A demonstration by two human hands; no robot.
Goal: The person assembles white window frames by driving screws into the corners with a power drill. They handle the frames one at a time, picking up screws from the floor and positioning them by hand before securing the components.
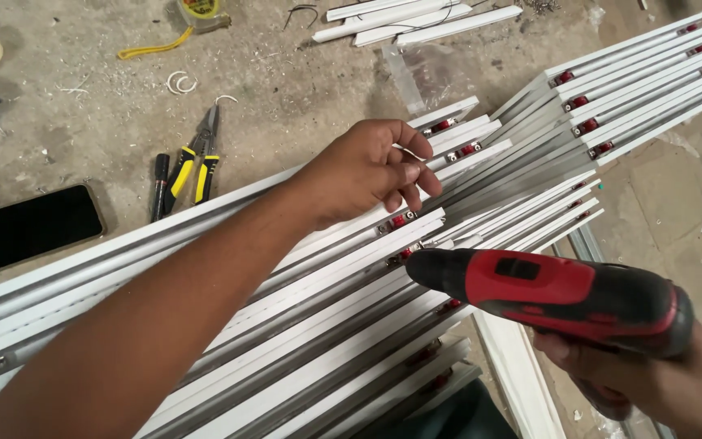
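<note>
Head view: my right hand (611, 366) grips the red drill (554, 293), pointing left at the white rails (327, 325); my left hand's (367, 175) curled fingers press a rail end.

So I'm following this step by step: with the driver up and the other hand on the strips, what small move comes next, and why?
Probably lower the red driver tip to the red fitting beside it: the left hand already pins that white strip, and the right hand holds the tip just short.
</note>
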